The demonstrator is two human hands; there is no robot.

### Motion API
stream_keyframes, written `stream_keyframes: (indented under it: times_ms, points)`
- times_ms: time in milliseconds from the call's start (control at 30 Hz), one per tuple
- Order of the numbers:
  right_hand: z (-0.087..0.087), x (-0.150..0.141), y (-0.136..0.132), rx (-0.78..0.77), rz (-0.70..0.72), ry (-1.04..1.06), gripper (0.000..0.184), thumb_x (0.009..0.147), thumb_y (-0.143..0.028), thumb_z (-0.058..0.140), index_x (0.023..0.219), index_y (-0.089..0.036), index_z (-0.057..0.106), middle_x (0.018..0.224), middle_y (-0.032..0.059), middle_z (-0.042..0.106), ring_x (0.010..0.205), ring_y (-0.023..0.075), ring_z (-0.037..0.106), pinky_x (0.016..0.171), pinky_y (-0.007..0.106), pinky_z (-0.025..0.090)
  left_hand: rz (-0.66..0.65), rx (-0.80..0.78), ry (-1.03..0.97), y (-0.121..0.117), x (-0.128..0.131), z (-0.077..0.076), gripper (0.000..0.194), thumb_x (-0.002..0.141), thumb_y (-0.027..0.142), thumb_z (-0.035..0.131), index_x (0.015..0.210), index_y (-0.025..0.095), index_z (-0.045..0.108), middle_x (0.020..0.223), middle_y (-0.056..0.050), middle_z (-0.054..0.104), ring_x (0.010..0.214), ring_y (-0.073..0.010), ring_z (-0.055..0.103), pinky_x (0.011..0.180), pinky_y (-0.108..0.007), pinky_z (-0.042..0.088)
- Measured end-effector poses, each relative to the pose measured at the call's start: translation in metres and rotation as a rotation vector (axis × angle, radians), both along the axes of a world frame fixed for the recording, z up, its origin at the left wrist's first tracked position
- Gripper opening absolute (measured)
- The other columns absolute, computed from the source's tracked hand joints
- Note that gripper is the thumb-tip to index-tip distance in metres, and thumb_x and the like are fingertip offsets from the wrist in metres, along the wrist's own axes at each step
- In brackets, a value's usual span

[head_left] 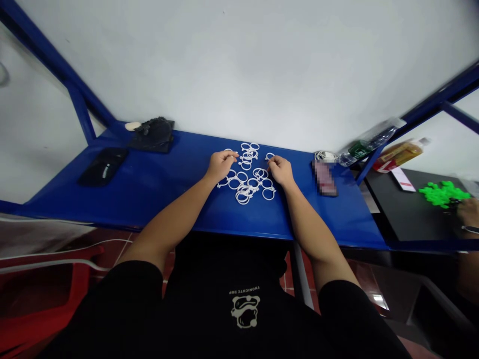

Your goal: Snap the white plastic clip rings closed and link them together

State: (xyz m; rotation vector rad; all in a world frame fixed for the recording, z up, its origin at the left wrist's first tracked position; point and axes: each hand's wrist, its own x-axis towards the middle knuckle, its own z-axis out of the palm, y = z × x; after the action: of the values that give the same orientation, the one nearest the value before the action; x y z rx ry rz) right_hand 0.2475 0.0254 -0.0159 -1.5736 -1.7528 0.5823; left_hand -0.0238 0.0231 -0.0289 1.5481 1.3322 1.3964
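Observation:
Several thin white rings (243, 199) with small clip-like tabs lie in loose, overlapping groups on the blue tabletop (179, 199). On the left side of them, my left hand (220, 165) is closed, thumb against fingers, on a white ring (229, 150) that is partly hidden by the hand. Opposite it, my right hand (281, 169) pinches another white ring (269, 156) by its edge. A smaller cluster of rings (246, 160) lies between the two hands, towards the wall.
At the left are a black case (104, 167) and a crumpled black bag (154, 134). A pixelated flat object (325, 178), a coiled white cable (325, 156) and a tilted clear bottle (368, 144) lie right. Beyond, another person's hand (468, 212) is near green pieces (443, 193).

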Motion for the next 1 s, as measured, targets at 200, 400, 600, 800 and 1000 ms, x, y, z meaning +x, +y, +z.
stream_keyframes:
  times_ms: [200,400,600,800,1000]
  points:
    - [-0.003,0.006,0.005,0.026,-0.01,-0.003,0.025,0.088,-0.031,0.05,0.073,-0.024,0.068,0.073,0.0006,0.074,0.077,0.0213,0.067,0.077,0.032,0.048,-0.04,0.004,0.074,-0.004,-0.001,0.006,0.031,0.083,0.013,0.056,0.086,0.017,0.086,0.075,-0.004,0.078,0.061,-0.014,0.063,0.061,-0.027,0.049]
    - [-0.007,0.011,0.009,0.019,-0.043,0.022,0.027,0.087,-0.033,0.05,0.073,-0.023,0.071,0.071,0.0009,0.074,0.072,0.0207,0.065,0.071,0.031,0.048,-0.079,-0.039,0.101,-0.007,0.0,0.008,0.03,0.081,0.014,0.054,0.08,0.016,0.084,0.069,-0.004,0.074,0.051,-0.0121,0.055,0.05,-0.026,0.038]
    - [-0.004,0.01,0.008,-0.007,-0.038,0.018,0.029,0.085,-0.029,0.046,0.066,-0.023,0.068,0.072,0.0025,0.072,0.074,0.022,0.066,0.073,0.032,0.047,-0.134,-0.006,0.139,-0.006,0.0,0.004,0.031,0.079,0.012,0.052,0.079,0.016,0.082,0.072,-0.004,0.077,0.054,-0.0118,0.057,0.053,-0.024,0.041]
    - [-0.006,0.009,0.009,0.118,0.042,0.041,0.024,0.079,-0.023,0.044,0.072,-0.023,0.067,0.078,0.0035,0.073,0.079,0.023,0.066,0.081,0.035,0.05,-0.196,0.019,0.123,-0.011,0.003,-0.002,0.034,0.084,0.012,0.056,0.108,0.017,0.079,0.091,-0.006,0.083,0.047,-0.0085,0.051,0.05,-0.025,0.041]
    - [-0.01,0.002,0.006,0.156,0.095,0.075,0.029,0.085,-0.027,0.047,0.096,-0.021,0.073,0.092,0.0049,0.077,0.086,0.0234,0.068,0.085,0.037,0.053,-0.229,0.081,0.19,-0.014,0.002,-0.004,0.021,0.09,0.021,0.062,0.104,0.018,0.077,0.095,-0.009,0.084,0.052,-0.0104,0.058,0.053,-0.027,0.045]
